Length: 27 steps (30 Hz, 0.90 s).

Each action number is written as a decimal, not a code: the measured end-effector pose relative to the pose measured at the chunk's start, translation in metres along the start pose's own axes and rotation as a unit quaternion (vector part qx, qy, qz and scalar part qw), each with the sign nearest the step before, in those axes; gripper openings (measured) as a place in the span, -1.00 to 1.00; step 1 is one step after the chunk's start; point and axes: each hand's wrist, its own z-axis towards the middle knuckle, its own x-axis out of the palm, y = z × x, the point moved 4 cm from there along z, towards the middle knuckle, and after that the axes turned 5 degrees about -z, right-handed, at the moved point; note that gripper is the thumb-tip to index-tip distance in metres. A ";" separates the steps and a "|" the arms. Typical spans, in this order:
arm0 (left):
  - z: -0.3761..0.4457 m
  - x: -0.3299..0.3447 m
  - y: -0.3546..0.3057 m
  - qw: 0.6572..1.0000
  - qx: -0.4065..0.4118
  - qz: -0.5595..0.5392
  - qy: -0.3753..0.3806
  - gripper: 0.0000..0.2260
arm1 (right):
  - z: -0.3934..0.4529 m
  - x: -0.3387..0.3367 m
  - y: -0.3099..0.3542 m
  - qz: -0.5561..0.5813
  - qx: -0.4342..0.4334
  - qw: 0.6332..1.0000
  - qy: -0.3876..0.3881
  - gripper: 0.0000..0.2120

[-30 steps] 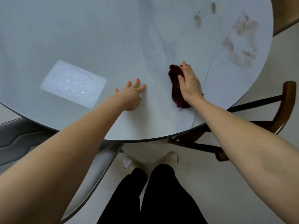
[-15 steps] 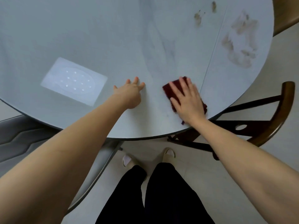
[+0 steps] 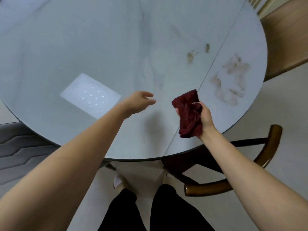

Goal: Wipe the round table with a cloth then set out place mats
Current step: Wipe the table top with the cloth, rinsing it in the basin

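Round table (image 3: 83,47) runs off-frame at top and left; I count one maroon cloth (image 3: 189,114) clutched in my right hand (image 3: 205,116), fingers hidden, left hand (image 3: 138,101) loose, three stains (image 3: 231,80).

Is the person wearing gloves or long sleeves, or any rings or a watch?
No gloves. The left hand and right hand are both bare, and both forearms are bare right down to the edge of the picture, so no sleeves show. No rings, watch or bracelet can be seen on either one.
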 end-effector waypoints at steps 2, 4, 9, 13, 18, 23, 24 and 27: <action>-0.004 0.029 -0.028 0.990 -0.008 -0.135 0.038 -0.55 | -0.014 -0.001 0.017 0.033 0.043 0.998 0.043 -0.66; -0.005 0.049 -0.048 0.982 -0.004 -0.181 0.053 -0.53 | -0.023 -0.002 0.031 0.019 0.060 0.995 0.082 -0.49; -0.007 0.079 -0.074 0.991 -0.001 -0.132 0.002 -0.70 | -0.025 -0.012 0.060 -0.048 0.122 0.978 0.164 -0.40; -0.014 0.083 -0.072 0.987 -0.012 -0.150 -0.052 -0.80 | -0.031 -0.011 0.066 -0.390 0.018 0.879 0.274 -0.54; -0.030 0.077 -0.054 0.983 -0.019 -0.184 0.007 -0.77 | -0.019 -0.024 0.061 -0.456 -0.030 0.853 0.252 -0.67; -0.040 0.058 -0.026 0.996 -0.002 -0.027 -0.081 -0.82 | -0.017 -0.006 0.047 -0.493 -0.081 0.832 0.243 -0.78; -0.042 0.055 -0.014 0.992 -0.006 0.026 -0.123 -0.82 | -0.014 0.002 0.032 -0.595 -0.123 0.759 0.234 -0.70; -0.040 0.051 0.016 0.963 -0.036 0.172 -0.205 -0.61 | -0.017 0.013 -0.013 -0.810 -0.298 0.479 0.158 -0.38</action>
